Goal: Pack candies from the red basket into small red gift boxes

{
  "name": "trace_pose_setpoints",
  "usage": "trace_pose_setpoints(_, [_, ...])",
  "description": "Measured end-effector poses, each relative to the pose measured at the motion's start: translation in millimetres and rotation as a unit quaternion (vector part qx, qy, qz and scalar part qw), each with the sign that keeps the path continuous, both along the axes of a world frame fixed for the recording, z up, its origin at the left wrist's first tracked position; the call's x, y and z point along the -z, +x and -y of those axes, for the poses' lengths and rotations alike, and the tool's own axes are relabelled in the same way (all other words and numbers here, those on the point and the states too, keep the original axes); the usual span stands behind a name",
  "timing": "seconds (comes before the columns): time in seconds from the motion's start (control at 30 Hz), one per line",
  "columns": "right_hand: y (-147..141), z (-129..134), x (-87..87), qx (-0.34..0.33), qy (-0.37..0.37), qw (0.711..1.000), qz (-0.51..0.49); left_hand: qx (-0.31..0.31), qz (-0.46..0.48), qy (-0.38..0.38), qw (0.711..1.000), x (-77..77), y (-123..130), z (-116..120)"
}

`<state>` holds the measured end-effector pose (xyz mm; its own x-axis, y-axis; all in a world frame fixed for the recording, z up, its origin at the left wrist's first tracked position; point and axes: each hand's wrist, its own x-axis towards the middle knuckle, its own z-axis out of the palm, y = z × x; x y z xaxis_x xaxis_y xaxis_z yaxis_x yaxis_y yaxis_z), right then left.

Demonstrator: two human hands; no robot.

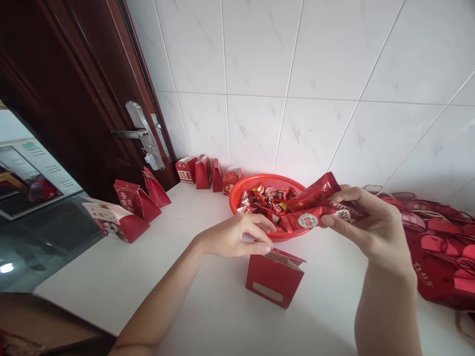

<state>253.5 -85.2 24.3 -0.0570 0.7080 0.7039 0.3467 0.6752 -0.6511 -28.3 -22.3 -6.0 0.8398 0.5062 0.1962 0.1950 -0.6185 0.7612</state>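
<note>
My right hand (365, 220) pinches two long red candy packets (311, 217) between thumb and fingers, above the near right side of the red basket. One has white round labels and the other slants up behind it. My left hand (241, 235) has its fingers loosely bent and apart from the thumb, with nothing seen in it. Its thumb is at the top left corner of a red paper gift box (274, 279); whether it touches cannot be told. The box stands upright on the white table, top open. Small wrapped candies (269, 195) lie in the red plastic basket (235, 195).
Several folded red boxes (203, 172) stand along the tiled wall, and more boxes (135, 205) at the table's left edge. Red gift bags with string handles (434, 247) are piled at the right. A brown door (85, 94) stands at the left; a cardboard box (48, 321) is below the table's edge.
</note>
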Motion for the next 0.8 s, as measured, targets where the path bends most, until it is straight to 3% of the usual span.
trace_pose_setpoints(0.2, [-8, 5, -2.1, -0.041, -0.004, 0.994, 0.096, 0.001, 0.02, 0.012, 1.0, 5.0, 8, -8])
trace_pose_setpoints(0.47, [-8, 10, -2.0, -0.025, 0.003, 0.993, 0.115, 0.043, 0.046, -0.005, 0.998, 11.6, 12, -6])
trace_pose_setpoints(0.8, [-11, 18, -2.1, -0.024, -0.013, 0.975, 0.22, -0.013, -0.019, -0.033, 0.999, 17.1, 17, -2])
